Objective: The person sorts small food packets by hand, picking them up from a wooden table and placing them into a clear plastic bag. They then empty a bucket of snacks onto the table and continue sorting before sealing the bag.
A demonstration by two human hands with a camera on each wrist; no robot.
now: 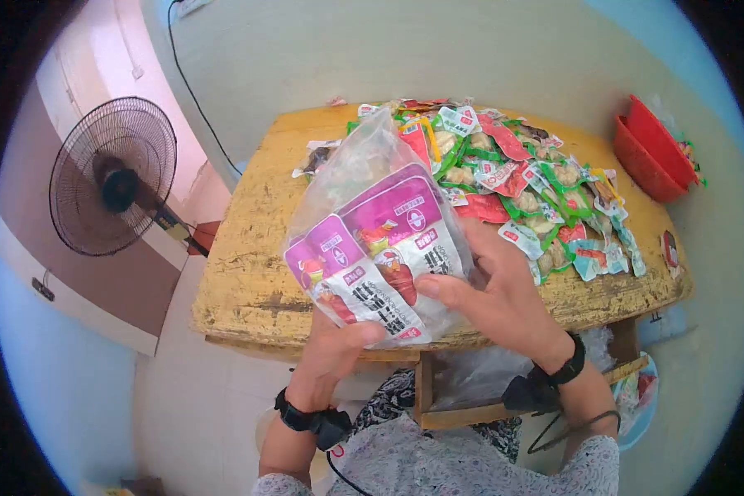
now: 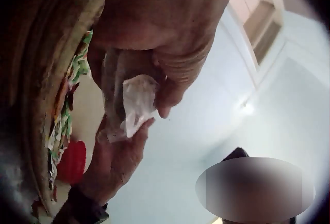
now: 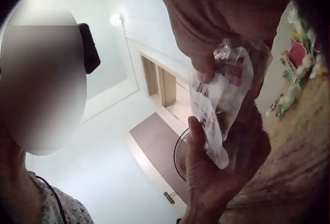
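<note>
Over the front of the table, in the head view, both hands hold a clear plastic bag (image 1: 351, 169) with two purple-and-white printed packets (image 1: 393, 236) showing at its front. My left hand (image 1: 332, 347) grips the lower left corner, thumb on the printed face. On the right side, my right hand (image 1: 504, 289) grips the bag with its thumb in front and its other fingers behind. From below, the left wrist view shows a white packet edge (image 2: 139, 100) between the hands. The right wrist view shows the packets' white fronts (image 3: 209, 115) under both thumbs.
Many green, red and white food packets (image 1: 512, 178) are heaped on the worn yellow table (image 1: 252, 264). Red basins (image 1: 657, 149) stand at its right end. Below, an open drawer (image 1: 471, 376) holds clear plastic. A fan (image 1: 116, 178) stands at left, a bin (image 1: 641, 405) at lower right.
</note>
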